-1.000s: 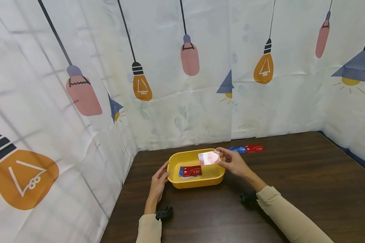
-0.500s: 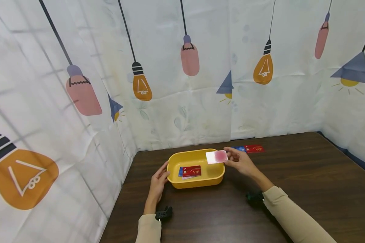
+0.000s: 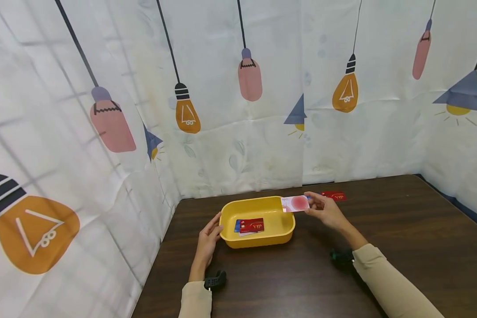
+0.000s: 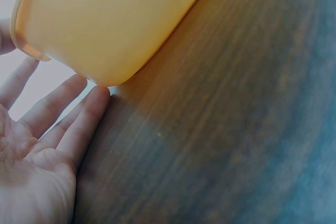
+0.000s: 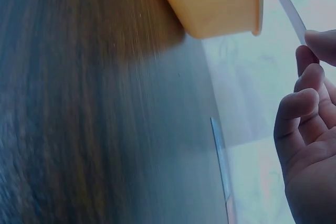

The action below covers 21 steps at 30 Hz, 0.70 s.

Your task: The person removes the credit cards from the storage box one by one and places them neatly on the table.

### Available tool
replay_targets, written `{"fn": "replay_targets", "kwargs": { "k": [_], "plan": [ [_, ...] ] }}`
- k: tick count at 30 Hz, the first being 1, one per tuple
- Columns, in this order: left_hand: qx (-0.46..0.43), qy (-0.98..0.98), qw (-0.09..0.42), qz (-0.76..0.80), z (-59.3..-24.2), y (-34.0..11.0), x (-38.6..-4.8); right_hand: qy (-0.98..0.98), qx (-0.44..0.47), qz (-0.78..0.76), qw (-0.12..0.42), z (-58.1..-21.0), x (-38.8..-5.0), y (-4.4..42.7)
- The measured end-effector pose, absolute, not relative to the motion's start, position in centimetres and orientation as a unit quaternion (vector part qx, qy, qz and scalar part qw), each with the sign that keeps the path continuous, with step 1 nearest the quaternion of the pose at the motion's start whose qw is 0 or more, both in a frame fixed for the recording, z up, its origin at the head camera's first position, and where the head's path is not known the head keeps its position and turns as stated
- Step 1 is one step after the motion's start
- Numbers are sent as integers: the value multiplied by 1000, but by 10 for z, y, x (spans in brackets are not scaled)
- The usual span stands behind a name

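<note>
A yellow plastic basin (image 3: 258, 240) stands on the table. Inside it lie a red VIP card (image 3: 251, 225), a blue card (image 3: 237, 226) partly under it, and a whitish card edge below. My left hand (image 3: 206, 245) touches the basin's left end; its fingers look fairly straight against the outer wall (image 4: 105, 40) in the left wrist view. My right hand (image 3: 327, 214) pinches a pink and white card (image 3: 295, 203) by its right end, between thumb and fingers. That card is raised over the basin's right rim. The right wrist view shows it almost edge-on (image 5: 289, 9).
On the table behind my right hand lies another red VIP card (image 3: 335, 195), with a blue card mostly hidden beside it. Dark wood tabletop (image 3: 270, 282) stretches in front and to the right. A printed curtain (image 3: 238, 150) hangs along the back and left edges.
My right hand has moved to the right with the pink and white card, from over the basin to its right rim. It now covers most of the blue card behind. The left hand stays put.
</note>
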<state>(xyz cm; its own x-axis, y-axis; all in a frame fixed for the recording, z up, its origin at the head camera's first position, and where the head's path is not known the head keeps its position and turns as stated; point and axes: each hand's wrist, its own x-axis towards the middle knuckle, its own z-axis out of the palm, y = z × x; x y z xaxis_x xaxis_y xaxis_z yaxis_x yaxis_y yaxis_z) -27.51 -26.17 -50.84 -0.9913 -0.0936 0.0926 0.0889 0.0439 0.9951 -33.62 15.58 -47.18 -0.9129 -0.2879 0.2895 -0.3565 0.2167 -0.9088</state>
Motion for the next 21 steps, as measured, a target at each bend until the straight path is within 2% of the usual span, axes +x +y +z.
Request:
{"fn": "replay_targets", "kwargs": {
  "k": [21],
  "plan": [
    [0,-719,68,-692,-510,-262,-275,-790,163,591,31,-474,-340,178]
  ]
}}
